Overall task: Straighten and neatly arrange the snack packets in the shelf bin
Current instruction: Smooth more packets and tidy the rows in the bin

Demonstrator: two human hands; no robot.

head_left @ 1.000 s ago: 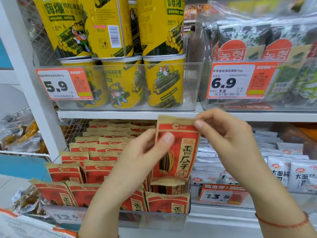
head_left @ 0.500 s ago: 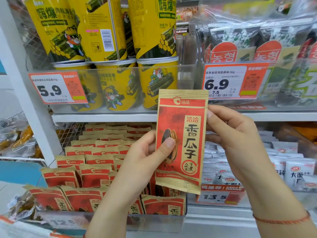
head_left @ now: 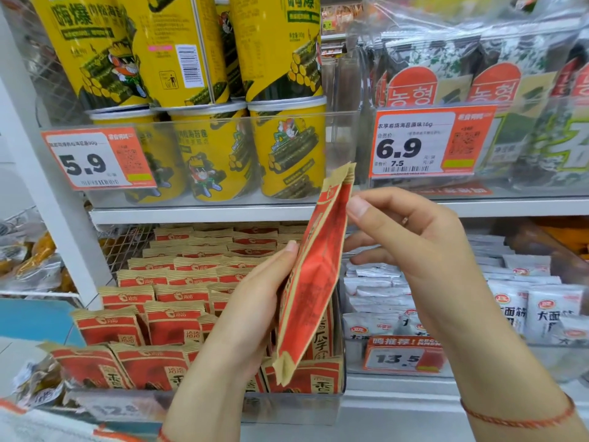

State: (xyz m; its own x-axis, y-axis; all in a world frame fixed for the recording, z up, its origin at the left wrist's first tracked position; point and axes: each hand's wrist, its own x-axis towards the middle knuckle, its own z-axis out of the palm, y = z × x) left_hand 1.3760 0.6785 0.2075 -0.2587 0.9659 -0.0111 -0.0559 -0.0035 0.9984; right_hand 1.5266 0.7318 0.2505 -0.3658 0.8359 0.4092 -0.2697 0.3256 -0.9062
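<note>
One red and tan sunflower-seed packet (head_left: 314,275) is held up in front of the shelf, turned almost edge-on to me and tilted. My left hand (head_left: 255,307) grips its lower left side, fingers behind it. The thumb of my right hand (head_left: 411,247) touches the packet's upper right edge and the fingers reach behind it. Below stands the clear plastic shelf bin (head_left: 296,406), filled with several rows of the same red packets (head_left: 172,320). The front-row packets lean at uneven angles.
A shelf above carries yellow seaweed-roll cans (head_left: 287,148) in a clear bin, with green seaweed bags (head_left: 526,90) to their right. White snack packets (head_left: 510,304) fill the neighbouring bin on the right. A white upright post (head_left: 47,186) stands at left, with a wire basket beyond.
The packet was lifted out of the bin, shown face-on, and has now turned almost edge-on. My right hand has shifted to its upper edge.
</note>
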